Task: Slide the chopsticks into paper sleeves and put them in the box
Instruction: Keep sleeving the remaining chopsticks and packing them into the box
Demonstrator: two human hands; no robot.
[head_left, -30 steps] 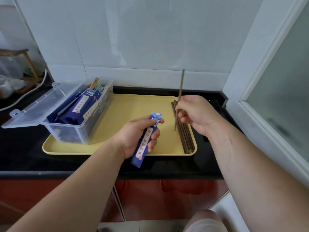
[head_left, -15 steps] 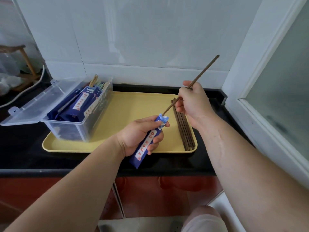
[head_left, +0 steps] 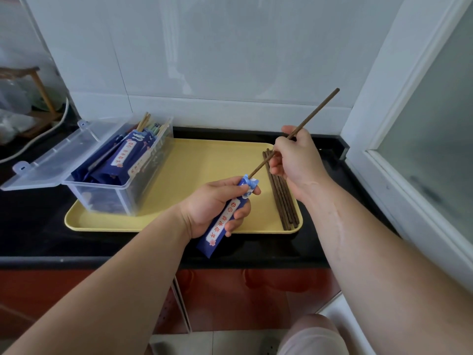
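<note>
A blue paper sleeve [head_left: 227, 219] with red characters is gripped by the left hand [head_left: 212, 203] over the yellow tray [head_left: 204, 160]. A dark chopstick [head_left: 314, 112], tip at the sleeve's mouth, is pinched by the right hand [head_left: 297, 157].

Tray [head_left: 204, 162]: bare stretch between box [head_left: 143, 185], left, and chopsticks [head_left: 281, 198], right. Box lid [head_left: 58, 160] open; wall [head_left: 230, 60] close behind.

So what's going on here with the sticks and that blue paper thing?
A person's left hand grips a blue paper sleeve; the right hand holds one chopstick with its tip at the sleeve's top end. More chopsticks lie on the yellow tray, and the open clear box holds filled sleeves.
</note>
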